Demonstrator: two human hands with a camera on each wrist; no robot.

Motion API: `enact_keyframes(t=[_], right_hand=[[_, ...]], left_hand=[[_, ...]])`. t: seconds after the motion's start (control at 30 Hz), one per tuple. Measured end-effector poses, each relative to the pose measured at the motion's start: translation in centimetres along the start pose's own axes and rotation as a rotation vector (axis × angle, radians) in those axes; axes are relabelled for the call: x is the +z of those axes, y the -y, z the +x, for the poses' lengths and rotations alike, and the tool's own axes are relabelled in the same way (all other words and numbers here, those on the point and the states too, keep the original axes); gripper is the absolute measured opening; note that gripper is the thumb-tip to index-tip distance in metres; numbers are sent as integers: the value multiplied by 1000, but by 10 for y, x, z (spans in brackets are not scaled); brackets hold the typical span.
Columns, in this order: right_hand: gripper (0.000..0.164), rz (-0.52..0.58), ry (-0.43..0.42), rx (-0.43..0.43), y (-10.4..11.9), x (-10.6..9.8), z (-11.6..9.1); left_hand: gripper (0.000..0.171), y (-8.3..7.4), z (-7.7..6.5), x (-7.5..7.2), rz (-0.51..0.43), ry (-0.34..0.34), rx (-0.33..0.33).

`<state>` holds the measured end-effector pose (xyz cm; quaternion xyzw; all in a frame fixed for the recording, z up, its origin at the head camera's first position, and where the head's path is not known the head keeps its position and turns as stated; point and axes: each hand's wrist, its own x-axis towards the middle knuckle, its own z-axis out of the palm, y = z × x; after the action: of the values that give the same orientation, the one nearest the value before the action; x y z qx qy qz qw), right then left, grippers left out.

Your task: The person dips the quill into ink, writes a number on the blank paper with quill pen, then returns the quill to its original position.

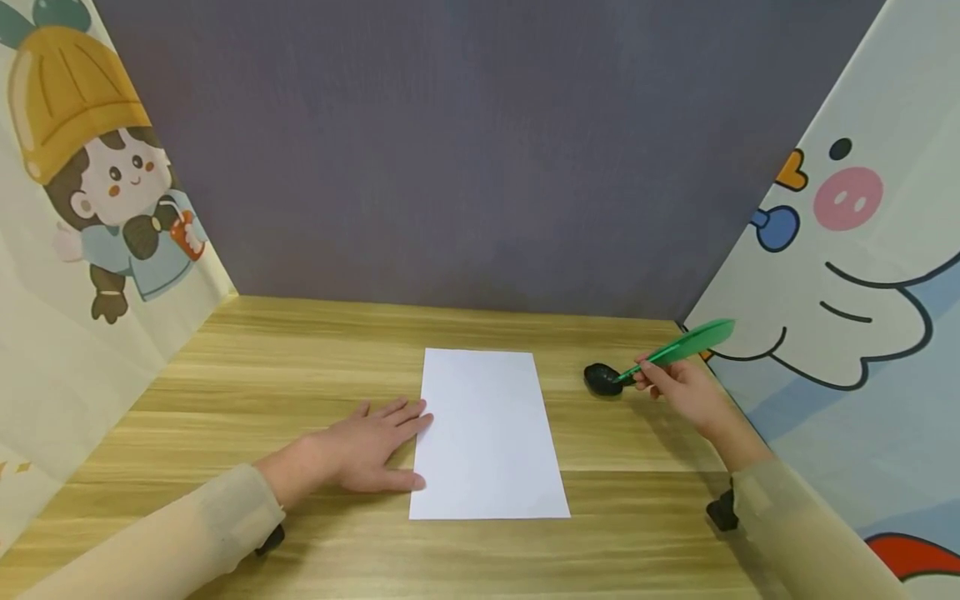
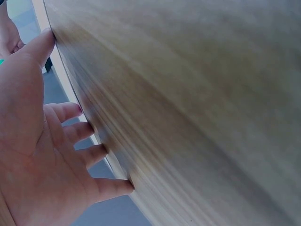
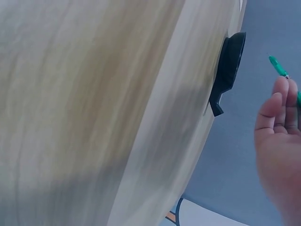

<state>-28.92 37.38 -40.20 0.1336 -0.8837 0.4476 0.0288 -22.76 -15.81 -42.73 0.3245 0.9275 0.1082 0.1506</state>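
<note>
My left hand [image 1: 367, 450] lies with fingers spread on the wooden table, its fingertips at the left edge of a blank white sheet of paper [image 1: 487, 433]. Over on the right, my right hand [image 1: 686, 396] pinches a green feather quill pen [image 1: 697, 337] between thumb and fingers. The quill slants down to the left, and its lower end overlaps a small black dish [image 1: 602, 380] in the head view. From the right wrist, the pen's green tip [image 3: 277, 65] shows raised above the rim of the dish, which has a short handle.
The wood-grain table [image 1: 315, 350] meets a dark grey panel [image 1: 480, 167] at the back. Cartoon-printed panels stand at the left [image 1: 45, 350] and right [image 1: 825, 333], the right one close beside my right hand.
</note>
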Motion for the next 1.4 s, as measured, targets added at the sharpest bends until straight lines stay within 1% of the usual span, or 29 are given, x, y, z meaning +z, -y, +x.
enact_keyframes(t=[0.27,0.57,0.7,0.9,1.13,1.4], right_hand=[[48,8,9,77,-2,11,12],[51,-73,-11,136,-5,18,24],[49,-89,-22,144,-9,20,25],[48,-70,-29,151,-14,21,26],[50,-62,-2,176,-15,21,26],[49,-75,17,176,-21,22,26]], left_hand=[[102,0,-1,-2,-4,1,-7],[101,-1,-2,-3,-4,0,-7],[102,-1,-1,-2,3,2,-8],[101,-2,-1,-3,5,5,-9],[102,-3,-2,-4,-12,16,-21],[101,-5,-3,-5,-18,21,-11]])
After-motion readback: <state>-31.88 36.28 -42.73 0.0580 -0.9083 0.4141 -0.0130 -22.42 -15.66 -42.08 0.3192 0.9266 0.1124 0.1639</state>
